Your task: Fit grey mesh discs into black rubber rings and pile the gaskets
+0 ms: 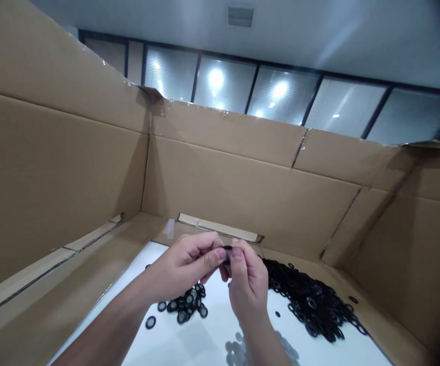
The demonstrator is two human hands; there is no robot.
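Note:
My left hand and my right hand meet in front of me, fingers pinched together on a small black ring held between both thumbs. Below them a small heap of black rings with light centres lies on a white surface. A much larger pile of plain black rings spreads to the right of my right hand. A few greyish rings lie near my right wrist.
Tall brown cardboard walls enclose the white surface on the left, back and right, with folded flaps on the floor at the left. Frosted glass panels and a ceiling show above the back wall.

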